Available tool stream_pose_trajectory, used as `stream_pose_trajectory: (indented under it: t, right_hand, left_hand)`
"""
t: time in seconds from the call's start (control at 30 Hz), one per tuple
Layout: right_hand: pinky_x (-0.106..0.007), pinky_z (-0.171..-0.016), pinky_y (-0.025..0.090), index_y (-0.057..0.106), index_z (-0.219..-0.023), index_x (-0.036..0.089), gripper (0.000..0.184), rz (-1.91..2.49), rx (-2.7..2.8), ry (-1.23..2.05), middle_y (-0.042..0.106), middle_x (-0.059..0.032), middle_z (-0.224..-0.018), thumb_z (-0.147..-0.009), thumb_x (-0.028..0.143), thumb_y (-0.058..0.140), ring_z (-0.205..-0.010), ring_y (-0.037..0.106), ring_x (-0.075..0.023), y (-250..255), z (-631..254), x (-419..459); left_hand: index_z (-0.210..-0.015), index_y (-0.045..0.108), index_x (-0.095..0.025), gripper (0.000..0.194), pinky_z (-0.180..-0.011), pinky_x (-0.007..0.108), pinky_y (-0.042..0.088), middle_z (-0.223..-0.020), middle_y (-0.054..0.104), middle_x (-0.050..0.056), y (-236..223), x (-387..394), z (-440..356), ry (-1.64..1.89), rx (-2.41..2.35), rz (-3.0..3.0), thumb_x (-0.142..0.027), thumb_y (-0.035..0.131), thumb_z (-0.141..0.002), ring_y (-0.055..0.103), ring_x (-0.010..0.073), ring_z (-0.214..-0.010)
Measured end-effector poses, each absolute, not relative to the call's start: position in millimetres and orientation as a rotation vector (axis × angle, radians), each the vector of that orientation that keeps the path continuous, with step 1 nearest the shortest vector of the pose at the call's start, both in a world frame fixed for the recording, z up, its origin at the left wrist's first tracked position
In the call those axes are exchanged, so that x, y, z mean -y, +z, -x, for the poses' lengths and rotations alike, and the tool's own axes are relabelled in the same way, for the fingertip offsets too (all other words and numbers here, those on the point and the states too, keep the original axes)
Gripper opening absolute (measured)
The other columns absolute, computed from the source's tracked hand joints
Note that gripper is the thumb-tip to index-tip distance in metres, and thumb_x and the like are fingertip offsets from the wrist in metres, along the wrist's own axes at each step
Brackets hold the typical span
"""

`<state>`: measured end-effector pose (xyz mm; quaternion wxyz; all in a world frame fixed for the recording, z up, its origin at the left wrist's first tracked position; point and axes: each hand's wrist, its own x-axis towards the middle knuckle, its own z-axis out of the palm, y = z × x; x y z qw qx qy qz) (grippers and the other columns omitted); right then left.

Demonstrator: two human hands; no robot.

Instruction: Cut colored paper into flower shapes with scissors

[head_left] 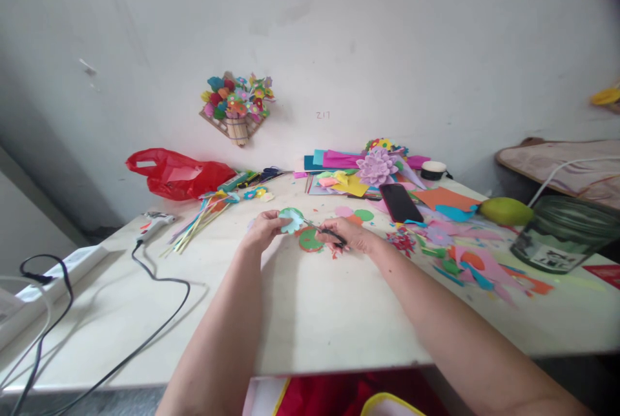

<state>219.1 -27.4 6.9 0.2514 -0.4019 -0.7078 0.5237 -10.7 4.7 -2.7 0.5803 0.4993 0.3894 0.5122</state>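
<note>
Near the middle of the table, my left hand [267, 228] pinches a light blue, flower-shaped paper cutout [293, 222] with a green piece [287, 212] behind its upper edge. My right hand [349, 235] is closed around the dark handles of a pair of scissors [334, 235]. Their blades point left and reach the cutout's right edge. Below, a green disc [309, 240] with orange around its rim lies on the table. Pink, orange and green round pieces [364, 215] lie just beyond my right hand.
On the left are a glue gun [154, 228] with a black cord, a white power strip [80, 267], thin coloured strips [198, 228] and a red plastic bag [179, 174]. To the right are a phone [401, 203], paper scraps [479, 267], a yellow-green fruit [506, 210] and a glass jar [564, 235].
</note>
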Motion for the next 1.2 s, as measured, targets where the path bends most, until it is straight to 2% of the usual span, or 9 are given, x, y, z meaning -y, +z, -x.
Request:
stream_pose_trajectory:
  t: [0.23,0.53,0.73,0.97,1.2]
  right_hand:
    - [-0.015,-0.032,0.028,0.056,-0.072,0.014,0.020,1.028,1.962,1.481,0.050,0.0060,-0.045,-0.074,0.033,0.063,-0.034,0.047,-0.0050,-2.0,-223.7,18.9]
    - [-0.015,-0.033,0.033,0.059,-0.076,0.013,0.022,0.990,1.946,1.534,0.050,0.0055,-0.046,-0.074,0.034,0.062,-0.034,0.047,-0.0054,-12.4,-225.5,8.7]
    - [-0.015,-0.032,0.034,0.059,-0.074,0.012,0.017,0.981,1.918,1.556,0.049,0.0055,-0.045,-0.075,0.029,0.061,-0.034,0.046,-0.0053,-11.8,-224.7,8.9]
    - [-0.015,-0.030,0.036,0.059,-0.079,0.013,0.010,1.009,1.818,1.630,0.048,0.0060,-0.046,-0.075,0.021,0.055,-0.034,0.049,-0.0070,-6.7,-221.8,12.1]
    - [-0.015,-0.030,0.035,0.058,-0.088,0.012,0.014,1.025,1.822,1.616,0.049,0.0068,-0.045,-0.075,0.015,0.056,-0.033,0.048,-0.0068,-1.7,-220.5,17.6]
  left_hand:
    - [-0.058,0.067,-0.011,0.021,-0.055,0.025,0.041,-0.055,0.063,0.004,-2.8,-4.3,14.7,1.137,-0.933,-1.226,-0.021,0.082,-0.048,0.054,0.0118,-0.051]
    - [-0.054,0.064,-0.011,0.021,-0.051,0.024,0.035,-0.052,0.059,0.002,-3.6,-4.2,16.3,1.132,-0.940,-1.261,-0.021,0.081,-0.047,0.051,0.0101,-0.049]
    - [-0.053,0.063,-0.012,0.019,-0.050,0.024,0.033,-0.051,0.058,0.002,-2.4,-3.5,16.1,1.135,-0.918,-1.282,-0.021,0.079,-0.048,0.049,0.0093,-0.047]
    - [-0.054,0.064,-0.012,0.017,-0.050,0.023,0.035,-0.052,0.060,0.002,-1.4,-2.0,15.7,1.136,-0.913,-1.274,-0.021,0.078,-0.049,0.050,0.0095,-0.048]
    - [-0.056,0.065,-0.013,0.015,-0.051,0.024,0.036,-0.053,0.061,0.002,-0.4,-1.5,14.5,1.140,-0.919,-1.261,-0.020,0.077,-0.050,0.050,0.0096,-0.048]
